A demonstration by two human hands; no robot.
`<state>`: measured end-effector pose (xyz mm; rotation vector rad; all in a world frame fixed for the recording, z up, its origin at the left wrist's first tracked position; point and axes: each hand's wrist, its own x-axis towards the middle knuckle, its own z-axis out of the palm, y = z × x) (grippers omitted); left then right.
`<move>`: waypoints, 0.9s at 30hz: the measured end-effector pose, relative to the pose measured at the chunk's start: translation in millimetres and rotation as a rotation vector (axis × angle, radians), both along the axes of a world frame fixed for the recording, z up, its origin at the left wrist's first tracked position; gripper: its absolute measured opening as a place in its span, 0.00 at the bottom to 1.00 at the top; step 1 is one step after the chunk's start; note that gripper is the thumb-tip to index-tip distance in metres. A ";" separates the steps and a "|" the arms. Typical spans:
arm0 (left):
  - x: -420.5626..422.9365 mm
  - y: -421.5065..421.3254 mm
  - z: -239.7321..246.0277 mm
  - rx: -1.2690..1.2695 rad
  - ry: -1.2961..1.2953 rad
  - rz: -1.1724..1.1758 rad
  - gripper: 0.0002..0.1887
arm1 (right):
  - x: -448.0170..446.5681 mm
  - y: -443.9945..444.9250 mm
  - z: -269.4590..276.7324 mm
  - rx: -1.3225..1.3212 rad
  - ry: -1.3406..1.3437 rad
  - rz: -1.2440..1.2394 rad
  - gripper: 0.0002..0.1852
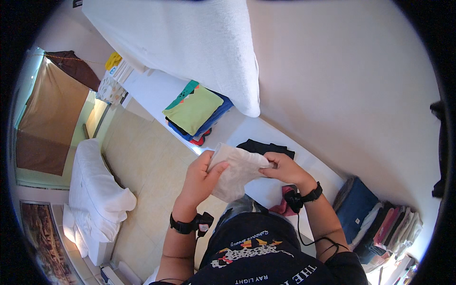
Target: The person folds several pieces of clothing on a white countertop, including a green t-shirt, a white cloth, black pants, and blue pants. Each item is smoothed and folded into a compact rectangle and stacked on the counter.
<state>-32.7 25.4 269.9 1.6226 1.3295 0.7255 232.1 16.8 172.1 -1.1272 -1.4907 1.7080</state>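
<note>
A small white cloth garment (235, 171) with faint marks is held up between both hands. My left hand (205, 176) grips its left side, thumb on top. Its right end is pinched by my right hand (283, 169). Behind the garment, a black folded garment (265, 146) lies on the white surface (245, 124). Farther up the surface stands a stack of folded clothes, topped by a light green shirt (196, 110) with a darker green edge. A dark pink cloth (283, 206) lies below my right hand, partly hidden by the arm.
A white cloth (199, 42) hangs down over the surface at the top. Several folded clothes, one a dark blue garment (356, 210), stand in a row at the lower right. A white-covered seat (94, 192) stands at the left on the tiled floor (142, 160).
</note>
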 end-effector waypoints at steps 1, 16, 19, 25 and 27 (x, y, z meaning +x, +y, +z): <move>-4.5 1.5 -3.6 -0.027 -0.031 0.040 0.13 | 0.8 0.3 -4.7 -0.037 0.077 -0.059 0.09; -61.4 22.1 -95.9 -0.095 -0.427 0.362 0.13 | -75.9 93.5 -18.4 -0.125 0.320 -0.413 0.13; -75.6 38.4 -102.0 -0.041 -0.435 0.420 0.13 | -101.3 139.8 -6.0 0.128 -0.066 -0.356 0.14; -89.5 94.8 -108.6 0.058 -0.553 0.541 0.12 | -160.1 217.6 23.5 0.640 -0.465 -0.336 0.13; -89.2 117.8 -113.9 0.105 -0.554 0.584 0.12 | -174.5 237.2 30.2 0.782 -0.726 -0.321 0.14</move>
